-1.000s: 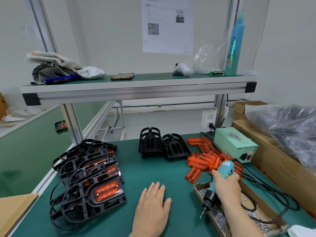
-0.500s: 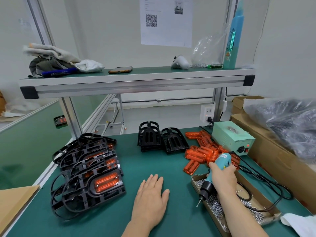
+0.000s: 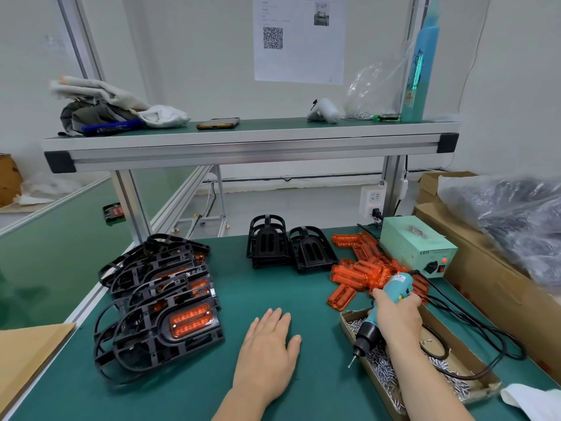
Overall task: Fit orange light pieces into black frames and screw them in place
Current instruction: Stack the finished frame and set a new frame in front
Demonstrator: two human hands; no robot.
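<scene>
My left hand lies flat, palm down, on the green mat with straight fingers and holds nothing. My right hand grips a teal electric screwdriver, tip down with a screw on its bit, over the left end of a cardboard tray of screws. A heap of loose orange light pieces lies just behind that hand. Two small stacks of empty black frames stand at the back centre. On the left sits a pile of black frames fitted with orange lights.
A pale green power box with black cables stands at the right rear, beside cardboard boxes and plastic bags. An aluminium shelf spans overhead with cloths, a phone and a bottle. A cardboard sheet lies at the left edge.
Both hands keep their pose; my right hand with the screwdriver stays over the screw tray. The view has shifted slightly with my head.
</scene>
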